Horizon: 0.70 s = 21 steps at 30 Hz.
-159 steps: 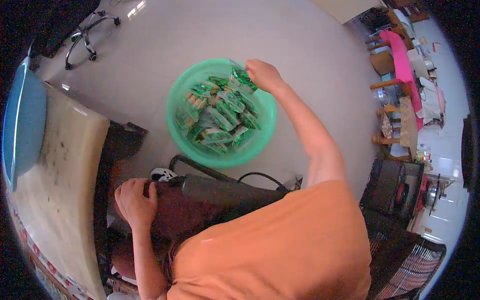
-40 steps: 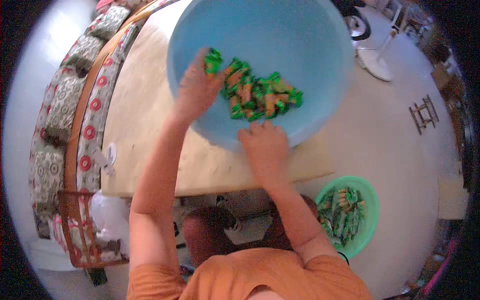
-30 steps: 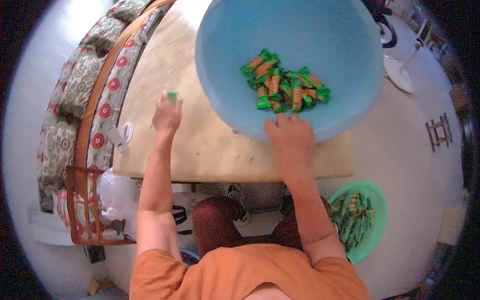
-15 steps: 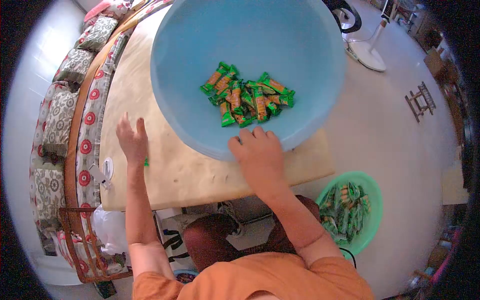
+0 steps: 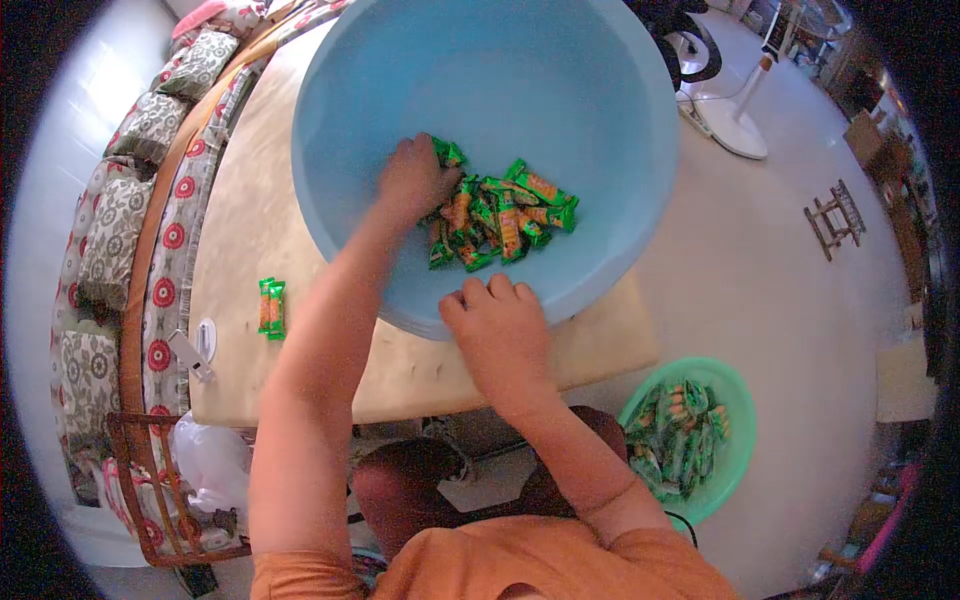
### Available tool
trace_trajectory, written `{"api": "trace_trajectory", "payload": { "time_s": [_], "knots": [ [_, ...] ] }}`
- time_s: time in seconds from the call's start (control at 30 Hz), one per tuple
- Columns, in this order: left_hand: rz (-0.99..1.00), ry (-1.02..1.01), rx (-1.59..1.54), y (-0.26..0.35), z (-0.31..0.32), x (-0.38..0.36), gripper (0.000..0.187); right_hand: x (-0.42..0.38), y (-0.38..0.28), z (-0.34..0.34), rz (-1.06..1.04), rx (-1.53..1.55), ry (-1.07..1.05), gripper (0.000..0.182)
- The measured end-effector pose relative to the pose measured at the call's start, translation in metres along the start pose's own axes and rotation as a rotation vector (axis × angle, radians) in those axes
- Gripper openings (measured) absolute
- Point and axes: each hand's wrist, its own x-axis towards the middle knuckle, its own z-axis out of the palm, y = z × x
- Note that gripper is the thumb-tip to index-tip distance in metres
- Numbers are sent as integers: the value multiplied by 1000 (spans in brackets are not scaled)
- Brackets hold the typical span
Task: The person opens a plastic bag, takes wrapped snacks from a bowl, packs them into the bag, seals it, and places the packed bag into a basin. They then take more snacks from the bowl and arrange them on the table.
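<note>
A large blue basin (image 5: 520,90) is tilted toward me on the table, with a heap of green-and-orange wrapped snack packets (image 5: 508,225) in its lower part. My left hand (image 5: 415,180) reaches inside, fingers curled round a packet at the heap's upper left; the fingertips are partly hidden. On the basin's near rim rests my right hand (image 5: 498,335), its fingers bent over the edge. Two snack packets (image 5: 271,308) lie side by side on the tabletop, left of my left forearm.
The wooden table (image 5: 240,220) carries a small white device (image 5: 190,355) at its left edge. Below right stands a green basin (image 5: 742,430) of bagged packets. A cushioned bench (image 5: 170,240) runs along the left. A fan base (image 5: 735,130) and small stool (image 5: 835,220) stand on the floor.
My left hand has moved from above the table's left side into the blue basin, onto the packets. The two packets on the table are now uncovered. My right hand stays at the rim.
</note>
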Motion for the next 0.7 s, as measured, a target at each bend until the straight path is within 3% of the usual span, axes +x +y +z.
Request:
{"api": "trace_trajectory", "payload": {
  "time_s": [0.23,0.27,0.33,0.4,0.43,0.5,0.57,0.63,0.7],
  "knots": [
    [-73,45,-111,-8,15,10,39,2,3,2,17,38,48,9],
    [-17,168,-185,-9,12,11,36,2,4,4,23,28,48,9],
    [73,405,-318,-7,-21,2,31,0,4,5,29,-9,35,9],
    [12,401,-226,-5,-95,-15,26,0,8,1,25,-59,22,8],
    [6,427,-327,-18,-119,-27,25,0,9,2,7,-56,24,8],
    [-15,481,-492,-49,-159,-59,23,2,12,3,-22,-65,37,8],
    [-152,461,-422,-68,-182,-94,23,1,11,3,-32,-26,74,8],
    [-349,311,-367,-135,-148,-121,31,1,11,1,-34,-15,91,8],
    [-210,471,-107,-153,-93,-155,49,1,10,0,-42,-18,84,10]
  ]
}}
